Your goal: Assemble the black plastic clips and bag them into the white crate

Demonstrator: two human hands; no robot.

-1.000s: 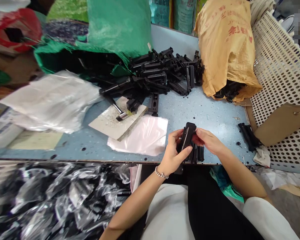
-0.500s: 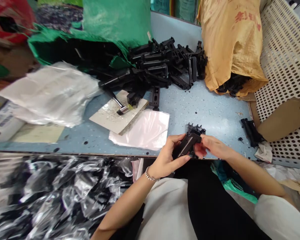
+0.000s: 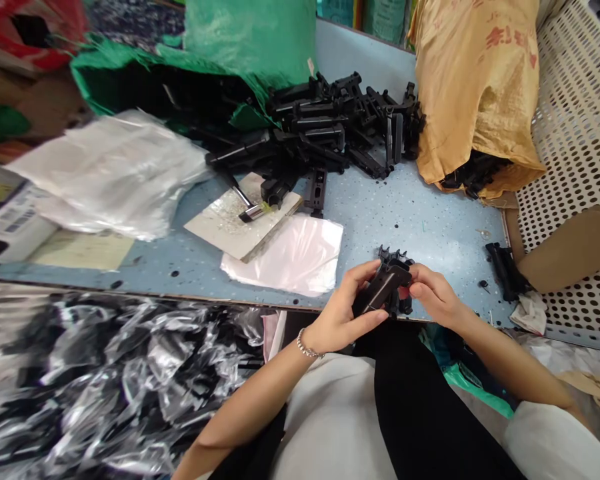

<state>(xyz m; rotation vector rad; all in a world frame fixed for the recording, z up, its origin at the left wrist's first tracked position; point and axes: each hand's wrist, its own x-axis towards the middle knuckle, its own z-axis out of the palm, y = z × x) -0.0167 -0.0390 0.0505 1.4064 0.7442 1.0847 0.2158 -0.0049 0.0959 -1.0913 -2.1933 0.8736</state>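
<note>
My left hand [image 3: 343, 310] is wrapped round a long black plastic part [image 3: 381, 288], held tilted at the near edge of the blue table [image 3: 420, 220]. The fingertips of my right hand [image 3: 433, 293] pinch the upper end of the same part. Just behind my hands, a few more black parts [image 3: 397, 261] lie on the table. A thin clear plastic bag [image 3: 290, 257] lies flat to the left of my hands.
A heap of black plastic parts [image 3: 330, 130] spills from a green sack [image 3: 220, 60] at the back. A tan sack [image 3: 473, 87] and a white perforated basket [image 3: 570, 133] stand at the right. A brush on a white board [image 3: 243, 213], crumpled plastic [image 3: 110, 173], bagged parts [image 3: 105, 380] lie left.
The black part has tipped from upright to slanted in my hands and dropped toward the table's near edge. The view has shifted a little.
</note>
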